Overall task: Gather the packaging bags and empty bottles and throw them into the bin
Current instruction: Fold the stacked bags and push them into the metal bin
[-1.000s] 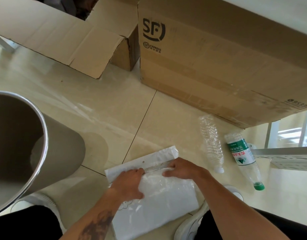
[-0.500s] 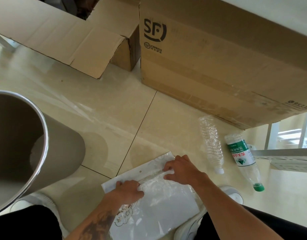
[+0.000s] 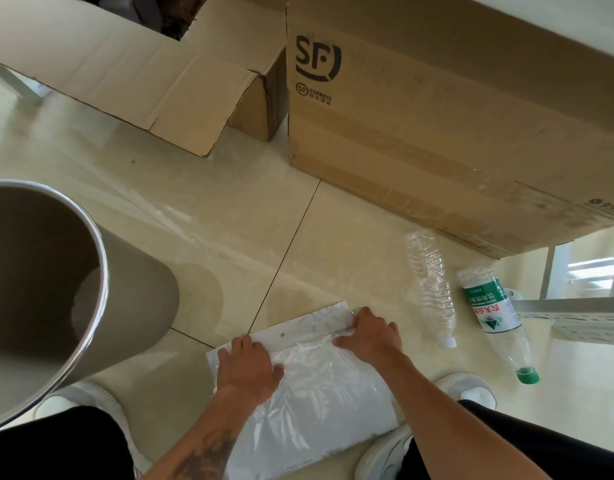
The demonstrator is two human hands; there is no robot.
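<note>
Both hands on flat clear-and-white plastic packaging bag [image 3: 319, 386]: left hand [image 3: 248, 370] presses flat-fingered, right hand [image 3: 371, 332] pinches top strip. Grey round bin [image 3: 101, 292] lies left, nearer left hand.

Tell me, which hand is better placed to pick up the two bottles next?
Right. The right hand rests on the bag's edge nearest the clear bottle and green-label bottle; the left hand lies toward the bin.

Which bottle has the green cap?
The labelled bottle, lying farther to the right on the floor, with a green-and-white label and a green cap at its near end. The clear bottle beside it has no label and a white cap.
</note>
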